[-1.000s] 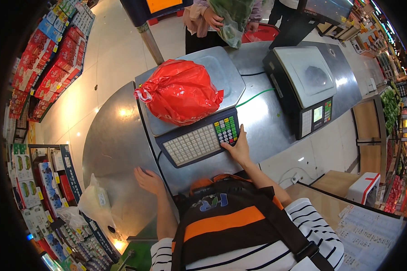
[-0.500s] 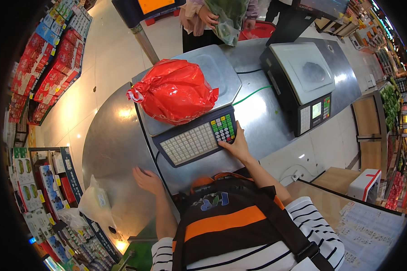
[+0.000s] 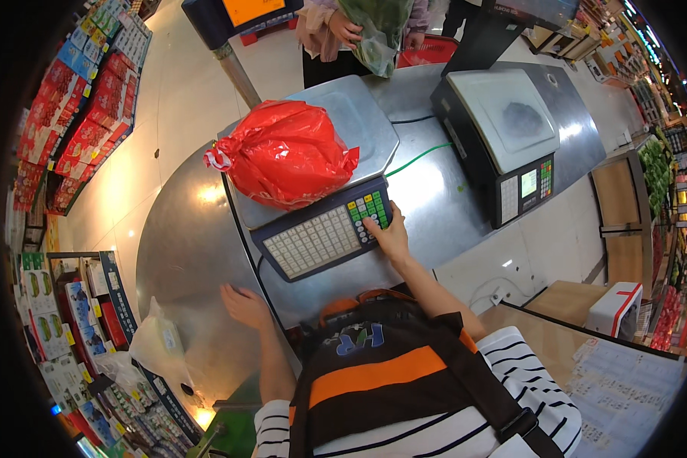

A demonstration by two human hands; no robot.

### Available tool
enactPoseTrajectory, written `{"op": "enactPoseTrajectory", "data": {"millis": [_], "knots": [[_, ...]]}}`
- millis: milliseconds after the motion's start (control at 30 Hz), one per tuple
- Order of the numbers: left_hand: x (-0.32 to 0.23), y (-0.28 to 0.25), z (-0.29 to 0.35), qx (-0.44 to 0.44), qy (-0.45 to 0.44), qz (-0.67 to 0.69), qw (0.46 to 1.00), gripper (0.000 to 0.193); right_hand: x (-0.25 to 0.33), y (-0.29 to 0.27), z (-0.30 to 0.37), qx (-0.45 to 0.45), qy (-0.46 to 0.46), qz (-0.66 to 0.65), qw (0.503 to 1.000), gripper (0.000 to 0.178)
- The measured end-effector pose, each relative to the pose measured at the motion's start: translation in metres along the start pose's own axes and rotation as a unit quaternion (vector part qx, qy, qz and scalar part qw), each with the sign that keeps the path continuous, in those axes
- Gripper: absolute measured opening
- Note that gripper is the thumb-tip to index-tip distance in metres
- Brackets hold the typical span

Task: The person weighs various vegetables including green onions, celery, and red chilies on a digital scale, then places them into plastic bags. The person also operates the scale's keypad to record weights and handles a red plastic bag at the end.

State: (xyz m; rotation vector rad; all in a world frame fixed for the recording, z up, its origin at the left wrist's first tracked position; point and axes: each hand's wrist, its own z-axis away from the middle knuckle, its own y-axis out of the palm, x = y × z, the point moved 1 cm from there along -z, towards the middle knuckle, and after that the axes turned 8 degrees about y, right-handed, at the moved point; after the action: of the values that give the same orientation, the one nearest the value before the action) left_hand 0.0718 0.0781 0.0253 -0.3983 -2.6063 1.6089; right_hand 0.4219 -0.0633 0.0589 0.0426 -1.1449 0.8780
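A tied red plastic bag (image 3: 290, 153), rounded and full, lies on the metal pan (image 3: 362, 114) of the nearer weighing scale. My right hand (image 3: 391, 238) is at the right end of the scale's keyboard (image 3: 313, 240). Its thumb rests on the coloured number keys (image 3: 368, 214), while the other fingers lie along the keyboard's side edge, apart from the thumb. My left hand (image 3: 246, 307) holds nothing, its fingers stretched out just above or on the steel counter (image 3: 183, 244), left of the scale. What its fingertips touch cannot be made out.
A second scale (image 3: 504, 122) stands to the right, with a green cable (image 3: 420, 158) between the two. A roll of clear plastic bags (image 3: 160, 340) sits at the counter's left. Across the counter, a person's hand (image 3: 345, 30) holds bagged greens (image 3: 378, 30) beside a red basket (image 3: 429, 52).
My right thumb has moved from the lower keys up to keys higher on the number pad. The view has shifted slightly; my left hand stays beside the scale.
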Motion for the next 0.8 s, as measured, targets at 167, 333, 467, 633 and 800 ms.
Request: {"op": "enactPoseTrajectory", "data": {"millis": [167, 333, 467, 633, 800], "knots": [[-0.001, -0.001, 0.001, -0.025, 0.01, 0.012, 1.0, 0.036, -0.021, -0.03, -0.002, 0.124, 0.035, -0.148, 0.981, 0.089], [-0.008, -0.005, 0.001, -0.017, 0.001, 0.012, 1.0, 0.039, -0.039, -0.032, 0.007, 0.002, -0.003, -0.08, 0.997, 0.073], [-0.004, -0.006, 0.003, -0.006, -0.018, 0.014, 1.0, 0.041, -0.022, -0.038, 0.001, 0.108, 0.03, -0.141, 0.984, 0.07], [0.003, -0.001, 0.01, -0.021, -0.011, 0.001, 1.0, 0.041, 0.029, -0.046, -0.038, 0.127, 0.016, -0.208, 0.97, 0.052], [0.001, 0.004, 0.006, 0.018, -0.048, 0.019, 0.998, 0.042, 0.027, -0.022, -0.117, -0.041, -0.228, -0.133, 0.964, 0.058]]}}
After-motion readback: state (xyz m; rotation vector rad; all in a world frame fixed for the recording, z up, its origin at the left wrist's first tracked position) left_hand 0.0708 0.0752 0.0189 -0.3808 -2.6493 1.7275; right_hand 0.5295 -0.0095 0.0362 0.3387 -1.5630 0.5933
